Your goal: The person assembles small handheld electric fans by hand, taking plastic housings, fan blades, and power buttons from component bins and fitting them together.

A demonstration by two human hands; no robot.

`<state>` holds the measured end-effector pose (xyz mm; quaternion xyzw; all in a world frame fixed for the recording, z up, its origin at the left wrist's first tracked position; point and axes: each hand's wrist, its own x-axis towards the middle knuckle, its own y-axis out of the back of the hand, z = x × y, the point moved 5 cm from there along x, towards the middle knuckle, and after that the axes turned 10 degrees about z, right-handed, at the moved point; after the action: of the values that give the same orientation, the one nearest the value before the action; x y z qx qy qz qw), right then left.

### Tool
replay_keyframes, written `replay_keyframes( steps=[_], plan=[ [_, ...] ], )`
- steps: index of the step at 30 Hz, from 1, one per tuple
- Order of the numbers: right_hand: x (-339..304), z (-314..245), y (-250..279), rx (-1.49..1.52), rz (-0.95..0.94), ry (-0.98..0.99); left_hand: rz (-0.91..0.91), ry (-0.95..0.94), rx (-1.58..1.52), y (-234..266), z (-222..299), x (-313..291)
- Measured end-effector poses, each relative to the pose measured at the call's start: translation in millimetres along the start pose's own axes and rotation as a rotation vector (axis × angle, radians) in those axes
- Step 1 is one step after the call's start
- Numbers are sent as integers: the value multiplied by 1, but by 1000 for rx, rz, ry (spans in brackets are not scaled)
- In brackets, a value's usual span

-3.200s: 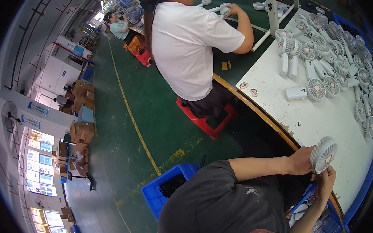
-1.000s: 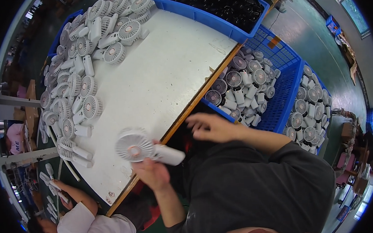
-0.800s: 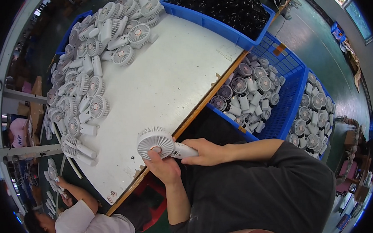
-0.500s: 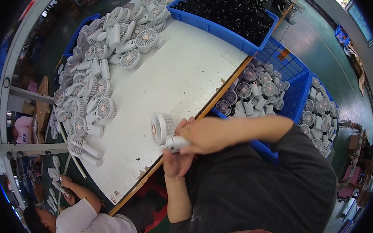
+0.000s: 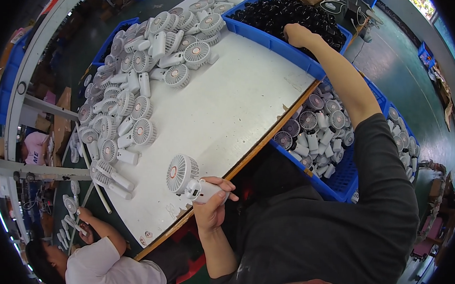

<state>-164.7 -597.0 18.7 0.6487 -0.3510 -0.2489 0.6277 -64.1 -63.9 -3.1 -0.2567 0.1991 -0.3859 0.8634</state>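
My left hand (image 5: 214, 204) is closed around the handle of a white handheld fan (image 5: 183, 174), over the near edge of the table. The fan's round grille points up and to the left, and a small dark window shows at the top of its handle. My right hand (image 5: 302, 35) is stretched far out to the blue tray (image 5: 268, 41), at the heap of small black parts (image 5: 282, 14) in it. Its fingertips dip among these parts, so whether they pinch one is hidden.
Many white fans (image 5: 141, 61) lie piled along the far left of the white table (image 5: 225, 96). Blue crates (image 5: 338, 187) with more fans stand right of its wooden edge. A co-worker in a white shirt (image 5: 110, 264) sits at lower left, handling fans.
My right hand has left the fan and reached up and right to the tray of black parts. My left hand keeps the fan, now turned so its handle top shows. The view has shifted slightly.
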Motion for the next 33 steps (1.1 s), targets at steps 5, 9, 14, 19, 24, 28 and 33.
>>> replay_keyframes(
  steps=[5,9,14,19,24,28,33],
  plan=[
    [6,28,19,334,294,11,117,53,64,6,-4,0],
    [-30,-10,48,836,190,-149,156,48,101,10,-4,2],
    [-154,-167,29,1568,-198,98,218,28,102,-7,-7,9],
    [-284,-262,8,1444,-259,318,279,16,-52,-4,-9,17],
    [-284,-272,23,1200,-23,628,272,61,-75,8,-6,9],
    [-273,-288,37,1101,-21,868,207,153,-77,10,-5,4],
    [-262,-300,44,1183,-13,910,144,162,-110,8,-5,1]
  ],
)
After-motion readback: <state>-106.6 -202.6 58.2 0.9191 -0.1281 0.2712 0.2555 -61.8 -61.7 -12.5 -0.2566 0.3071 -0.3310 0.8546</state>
